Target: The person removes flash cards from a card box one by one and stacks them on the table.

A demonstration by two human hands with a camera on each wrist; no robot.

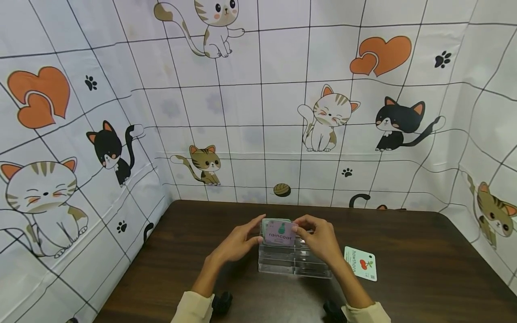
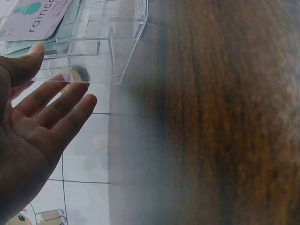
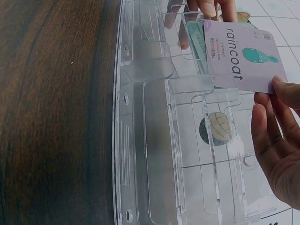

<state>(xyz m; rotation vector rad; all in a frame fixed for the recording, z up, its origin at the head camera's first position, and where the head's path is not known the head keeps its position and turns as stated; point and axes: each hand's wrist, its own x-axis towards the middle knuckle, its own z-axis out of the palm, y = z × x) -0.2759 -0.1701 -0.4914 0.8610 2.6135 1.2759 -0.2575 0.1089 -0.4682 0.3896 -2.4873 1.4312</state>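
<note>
A clear acrylic card holder (image 1: 291, 264) (image 2: 112, 42) (image 3: 159, 140) with several slots stands on a dark wooden table (image 1: 424, 278). At its rear slot my right hand (image 1: 319, 240) (image 3: 276, 140) pinches the right edge of a lilac "raincoat" card (image 1: 278, 235) (image 2: 37, 18) (image 3: 239, 56). Green-edged cards (image 3: 194, 42) (image 2: 14, 47) stand just behind it. My left hand (image 1: 238, 242) (image 2: 33, 126) has its palm open and fingers straight, with thumb and fingertips touching the left side of those cards. A white and green "hawthorn" card (image 1: 361, 263) lies flat to the right of the holder.
White cloth printed with cats and hearts (image 1: 282, 112) walls the table at the back and on both sides. Bare tabletop stretches left and right of the holder. Black wrist mounts (image 1: 222, 303) sit near the front edge.
</note>
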